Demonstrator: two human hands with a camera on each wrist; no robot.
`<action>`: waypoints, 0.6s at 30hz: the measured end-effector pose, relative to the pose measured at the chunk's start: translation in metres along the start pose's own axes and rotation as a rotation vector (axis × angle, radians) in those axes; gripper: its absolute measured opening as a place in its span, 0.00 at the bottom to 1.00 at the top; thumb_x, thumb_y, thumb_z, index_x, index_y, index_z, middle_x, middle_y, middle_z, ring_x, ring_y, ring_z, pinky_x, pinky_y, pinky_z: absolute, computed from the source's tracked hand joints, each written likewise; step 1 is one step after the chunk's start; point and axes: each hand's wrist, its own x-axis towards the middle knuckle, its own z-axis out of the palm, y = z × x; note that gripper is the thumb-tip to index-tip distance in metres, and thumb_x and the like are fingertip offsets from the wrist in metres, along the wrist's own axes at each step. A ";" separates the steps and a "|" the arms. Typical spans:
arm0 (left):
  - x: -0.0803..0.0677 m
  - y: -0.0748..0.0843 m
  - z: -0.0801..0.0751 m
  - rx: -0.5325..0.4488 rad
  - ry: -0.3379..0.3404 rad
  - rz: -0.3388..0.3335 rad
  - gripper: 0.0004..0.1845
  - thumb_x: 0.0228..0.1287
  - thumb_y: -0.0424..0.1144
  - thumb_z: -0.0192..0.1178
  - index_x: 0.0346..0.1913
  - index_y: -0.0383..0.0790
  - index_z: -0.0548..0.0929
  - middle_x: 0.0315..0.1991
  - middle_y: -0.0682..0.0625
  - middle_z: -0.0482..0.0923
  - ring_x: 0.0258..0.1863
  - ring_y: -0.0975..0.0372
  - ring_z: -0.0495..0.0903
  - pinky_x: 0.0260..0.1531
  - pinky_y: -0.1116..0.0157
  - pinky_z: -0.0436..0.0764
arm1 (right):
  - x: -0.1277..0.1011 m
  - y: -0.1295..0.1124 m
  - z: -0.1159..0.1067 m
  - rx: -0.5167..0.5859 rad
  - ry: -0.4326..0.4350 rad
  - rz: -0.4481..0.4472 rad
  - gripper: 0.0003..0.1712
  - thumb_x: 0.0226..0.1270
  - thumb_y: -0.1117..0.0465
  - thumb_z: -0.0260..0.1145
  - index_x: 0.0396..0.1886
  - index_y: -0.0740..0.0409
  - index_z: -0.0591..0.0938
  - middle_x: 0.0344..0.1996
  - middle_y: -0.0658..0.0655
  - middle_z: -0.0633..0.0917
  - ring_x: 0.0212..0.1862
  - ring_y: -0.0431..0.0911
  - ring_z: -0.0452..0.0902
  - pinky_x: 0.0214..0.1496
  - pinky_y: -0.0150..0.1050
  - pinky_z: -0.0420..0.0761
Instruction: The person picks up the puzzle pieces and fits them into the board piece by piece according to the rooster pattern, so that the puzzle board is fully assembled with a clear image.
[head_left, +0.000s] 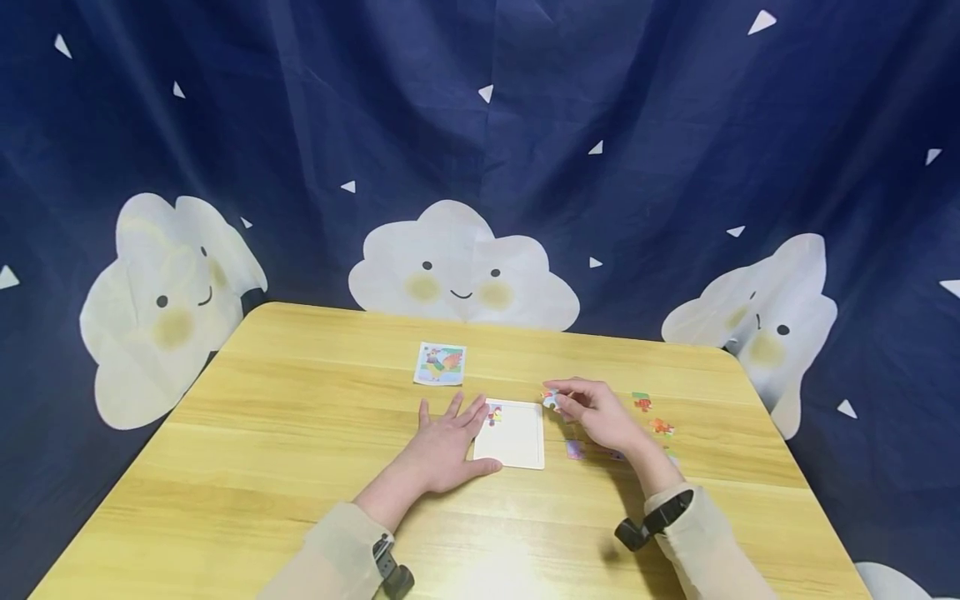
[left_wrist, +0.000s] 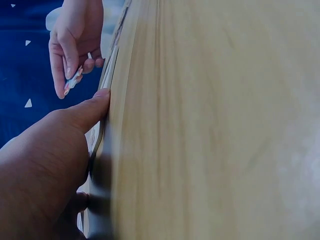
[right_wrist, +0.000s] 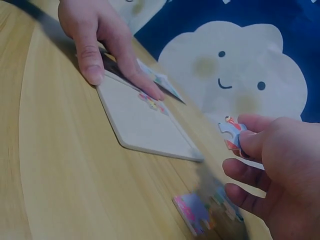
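A white square puzzle tray [head_left: 517,442] lies on the table, with one colourful puzzle piece [head_left: 493,413] in its far left corner. My left hand [head_left: 446,446] rests at the tray's left side, fingers straight, with its thumb and a fingertip touching the rim. Between thumb and index finger, my right hand [head_left: 600,412] pinches a light blue and red puzzle piece [right_wrist: 231,135], held raised off the table just beyond the tray's right edge. In the right wrist view, a pink and purple puzzle piece [right_wrist: 192,212] lies below that hand.
A picture card of a rooster [head_left: 440,364] lies beyond the tray to the left. Several loose pieces are at the right, among them a green and red piece [head_left: 642,402] and an orange piece [head_left: 662,427]. A dark blue curtain [head_left: 420,100] hangs behind the table [head_left: 262,417].
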 end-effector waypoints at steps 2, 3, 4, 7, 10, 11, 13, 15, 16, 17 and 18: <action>0.000 0.000 -0.001 -0.001 0.000 0.001 0.52 0.71 0.77 0.48 0.84 0.43 0.60 0.86 0.52 0.48 0.83 0.43 0.45 0.67 0.20 0.40 | 0.001 -0.002 0.002 -0.007 -0.008 0.004 0.19 0.82 0.67 0.61 0.67 0.66 0.83 0.44 0.63 0.85 0.37 0.57 0.82 0.33 0.41 0.82; 0.000 0.001 -0.001 0.000 -0.002 0.000 0.52 0.71 0.77 0.48 0.84 0.43 0.60 0.86 0.52 0.48 0.84 0.43 0.44 0.67 0.20 0.40 | 0.002 -0.003 0.004 -0.009 -0.013 0.005 0.19 0.82 0.67 0.61 0.67 0.66 0.82 0.44 0.63 0.86 0.38 0.58 0.83 0.32 0.42 0.83; 0.001 0.001 -0.001 0.000 -0.003 -0.001 0.52 0.71 0.77 0.48 0.84 0.43 0.60 0.86 0.52 0.48 0.84 0.43 0.44 0.67 0.20 0.39 | 0.003 -0.004 0.005 -0.007 -0.018 0.002 0.19 0.82 0.67 0.61 0.67 0.67 0.82 0.45 0.64 0.86 0.37 0.58 0.83 0.32 0.42 0.82; 0.001 0.001 -0.001 0.005 -0.011 -0.007 0.52 0.71 0.78 0.47 0.85 0.45 0.60 0.86 0.53 0.47 0.84 0.44 0.43 0.67 0.21 0.38 | 0.005 -0.006 0.008 -0.008 -0.035 -0.006 0.19 0.82 0.66 0.62 0.67 0.66 0.82 0.41 0.62 0.86 0.36 0.56 0.82 0.31 0.39 0.81; 0.001 0.001 -0.001 0.007 -0.013 -0.012 0.52 0.70 0.78 0.48 0.85 0.45 0.60 0.86 0.53 0.47 0.84 0.45 0.43 0.68 0.21 0.38 | 0.008 -0.007 0.012 0.010 -0.046 -0.020 0.18 0.81 0.67 0.63 0.64 0.68 0.82 0.39 0.62 0.86 0.36 0.56 0.83 0.33 0.40 0.83; 0.001 0.001 -0.001 0.007 -0.014 -0.013 0.52 0.70 0.78 0.48 0.85 0.45 0.60 0.86 0.53 0.47 0.84 0.45 0.43 0.68 0.21 0.38 | 0.009 -0.007 0.013 0.012 -0.047 -0.021 0.16 0.81 0.67 0.63 0.62 0.68 0.83 0.38 0.62 0.86 0.35 0.56 0.83 0.33 0.40 0.84; 0.001 0.001 -0.001 0.005 -0.014 -0.014 0.52 0.70 0.77 0.48 0.85 0.45 0.60 0.86 0.53 0.47 0.84 0.45 0.43 0.68 0.21 0.38 | 0.010 -0.007 0.016 0.019 -0.048 -0.024 0.12 0.80 0.68 0.64 0.57 0.68 0.84 0.38 0.61 0.87 0.36 0.55 0.84 0.34 0.41 0.85; 0.001 0.001 -0.001 0.002 -0.009 -0.012 0.52 0.70 0.77 0.49 0.84 0.44 0.60 0.86 0.53 0.47 0.84 0.44 0.44 0.68 0.21 0.39 | 0.012 -0.008 0.019 0.026 -0.052 -0.021 0.09 0.79 0.69 0.65 0.53 0.66 0.85 0.37 0.60 0.87 0.36 0.56 0.85 0.33 0.41 0.85; 0.001 0.001 -0.001 0.003 -0.011 -0.014 0.52 0.70 0.77 0.48 0.85 0.45 0.60 0.86 0.53 0.47 0.84 0.45 0.43 0.68 0.21 0.38 | 0.013 -0.009 0.020 0.027 -0.054 -0.019 0.08 0.78 0.69 0.65 0.51 0.66 0.85 0.37 0.60 0.87 0.36 0.56 0.85 0.33 0.41 0.85; 0.000 0.001 -0.001 0.003 -0.011 -0.014 0.52 0.70 0.78 0.48 0.85 0.45 0.60 0.86 0.53 0.47 0.84 0.45 0.43 0.68 0.21 0.38 | 0.013 -0.009 0.022 0.026 -0.055 -0.013 0.08 0.78 0.69 0.65 0.51 0.65 0.86 0.37 0.59 0.87 0.36 0.56 0.85 0.32 0.40 0.84; 0.000 0.001 -0.001 0.003 -0.011 -0.014 0.52 0.70 0.78 0.48 0.85 0.44 0.60 0.86 0.53 0.47 0.84 0.45 0.43 0.68 0.21 0.39 | 0.014 -0.009 0.023 0.028 -0.058 -0.013 0.08 0.77 0.69 0.66 0.51 0.65 0.86 0.37 0.59 0.88 0.35 0.56 0.85 0.32 0.39 0.84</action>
